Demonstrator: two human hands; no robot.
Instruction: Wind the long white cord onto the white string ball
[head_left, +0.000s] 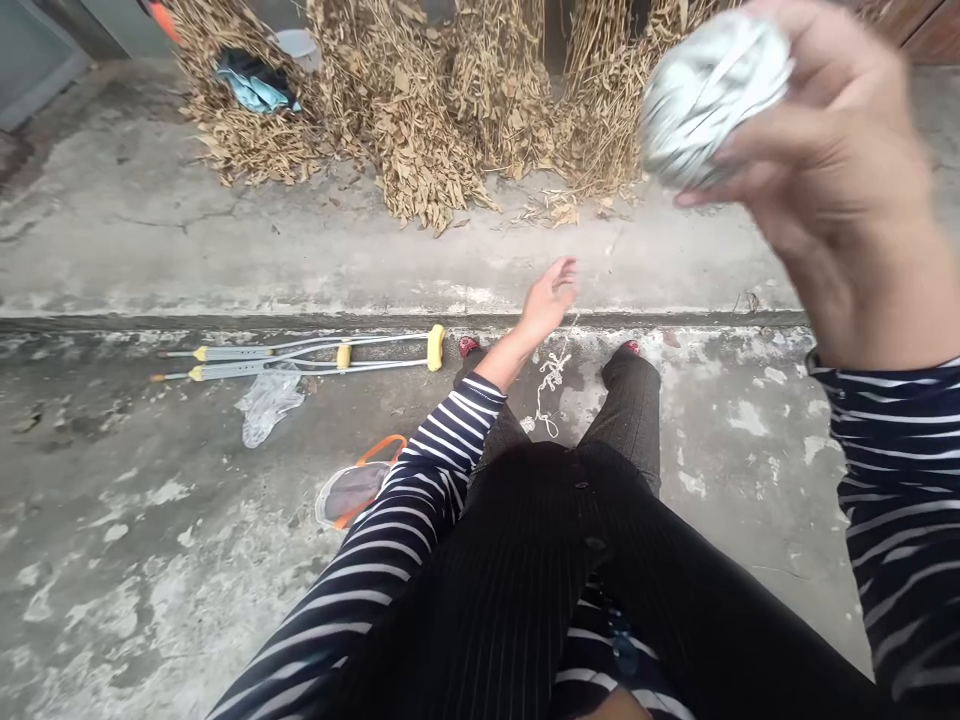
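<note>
My right hand point(832, 140) is raised high at the upper right, fingers wrapped round a ball of whitish string point(716, 95); hand and ball are slightly blurred. Lower down, near the middle, my left hand point(550, 297) hovers over the step edge with loosely bent fingers, and nothing clear shows in them. Loose, tangled white string point(553, 372) lies on the ground between my feet. From it a faint strand seems to rise past the left hand towards the ball.
A pair of crutches point(360, 345) with yellow pads lies along the step point(300, 265) to the left. Beside them are a clear plastic bag point(271, 400) and an orange-handled bag point(356, 492). Dried plant stalks point(427, 110) lean at the back, with a blue and black cloth point(259, 85) on them.
</note>
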